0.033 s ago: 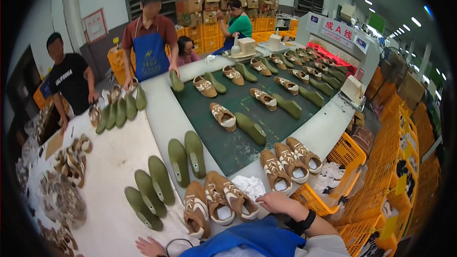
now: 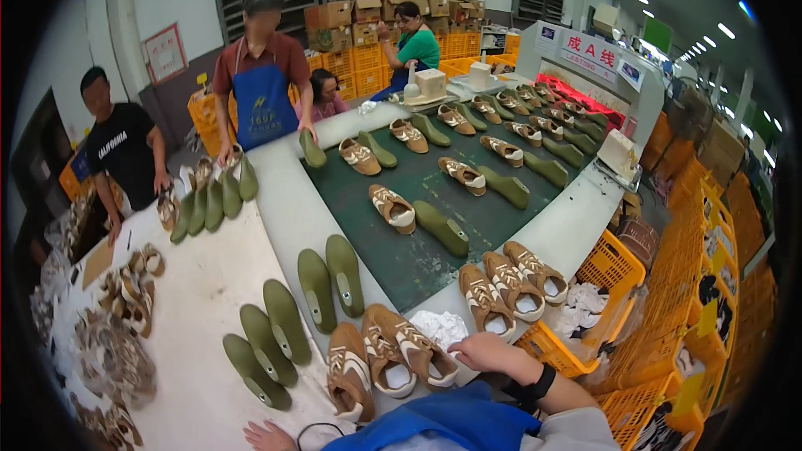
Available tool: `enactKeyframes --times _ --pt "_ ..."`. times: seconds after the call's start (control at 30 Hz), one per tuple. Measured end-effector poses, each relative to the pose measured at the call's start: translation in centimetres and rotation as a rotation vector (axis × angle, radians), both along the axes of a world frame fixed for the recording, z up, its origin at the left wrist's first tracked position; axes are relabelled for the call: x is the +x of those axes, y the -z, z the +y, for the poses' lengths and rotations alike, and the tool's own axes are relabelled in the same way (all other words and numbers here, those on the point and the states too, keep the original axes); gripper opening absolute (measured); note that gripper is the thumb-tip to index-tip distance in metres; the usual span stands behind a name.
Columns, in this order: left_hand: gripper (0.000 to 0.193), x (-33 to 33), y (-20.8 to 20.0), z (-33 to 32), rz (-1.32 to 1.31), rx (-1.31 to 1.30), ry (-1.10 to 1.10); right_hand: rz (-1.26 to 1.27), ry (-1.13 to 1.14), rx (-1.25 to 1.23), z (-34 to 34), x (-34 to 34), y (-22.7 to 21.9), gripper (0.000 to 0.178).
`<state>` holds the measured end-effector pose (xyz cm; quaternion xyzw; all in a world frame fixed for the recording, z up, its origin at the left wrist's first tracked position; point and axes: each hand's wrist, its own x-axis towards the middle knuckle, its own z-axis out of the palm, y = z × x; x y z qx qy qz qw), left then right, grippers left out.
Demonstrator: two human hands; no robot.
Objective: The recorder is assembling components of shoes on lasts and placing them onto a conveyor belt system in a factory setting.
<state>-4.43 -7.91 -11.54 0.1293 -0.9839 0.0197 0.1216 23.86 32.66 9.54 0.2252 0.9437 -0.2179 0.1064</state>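
Note:
My left hand (image 2: 269, 436) lies flat on the pale table at the lower edge, fingers spread and holding nothing. Beside the crumpled white paper (image 2: 440, 328), my right hand (image 2: 484, 353) rests at the near table edge, close to a shoe heel; its fingers are mostly hidden beneath it. Between my hands stand brown-and-white lace-up shoes (image 2: 387, 357), toes pointing away. To the right of the paper are more such shoes (image 2: 511, 288). Green shoe lasts (image 2: 285, 323) lie in a slanting row on the left, with two more lasts (image 2: 330, 277) farther off.
A dark green conveyor belt (image 2: 355, 230) carries shoes and lasts in pairs. A co-worker in a blue apron (image 2: 266, 108) touches a last across the table. Yellow crates (image 2: 614, 263) stand at my right. Bagged shoes (image 2: 117, 359) are heaped at the left.
The view has shifted very slightly. My hands, the shoes and the lasts keep their places.

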Motion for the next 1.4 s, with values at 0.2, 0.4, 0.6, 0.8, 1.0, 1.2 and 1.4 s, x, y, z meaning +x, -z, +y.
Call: enactKeyframes --times 0.2,0.4,0.6,0.8,1.0,1.2,1.4 --pt "0.046 0.0 1.7 -0.1 0.47 -0.287 0.161 0.156 -0.242 0.109 2.6 -10.2 -1.4 0.022" --pt "0.048 0.2 -0.4 1.0 0.017 0.015 0.042 -0.047 -0.375 0.063 4.9 -22.3 -0.1 0.028" --pt "0.048 0.1 0.5 -0.2 0.057 0.038 0.053 -0.043 -0.276 0.077 3.8 -28.5 4.8 0.051" --pt "0.048 0.8 -1.8 1.2 -0.009 0.05 0.063 -0.048 -0.095 0.11 3.3 -29.7 8.4 0.038" --pt "0.048 -0.1 1.2 -0.3 0.35 -0.223 0.184 0.076 -0.015 0.036 3.0 -29.1 8.8 0.032" --pt "0.048 0.2 0.4 0.1 0.262 -0.191 0.172 0.024 -0.057 0.046 5.6 -27.4 7.4 0.033" --pt "0.049 -0.7 2.5 -0.1 0.325 -0.203 0.157 0.248 0.006 0.232 5.1 -26.5 9.0 0.021"
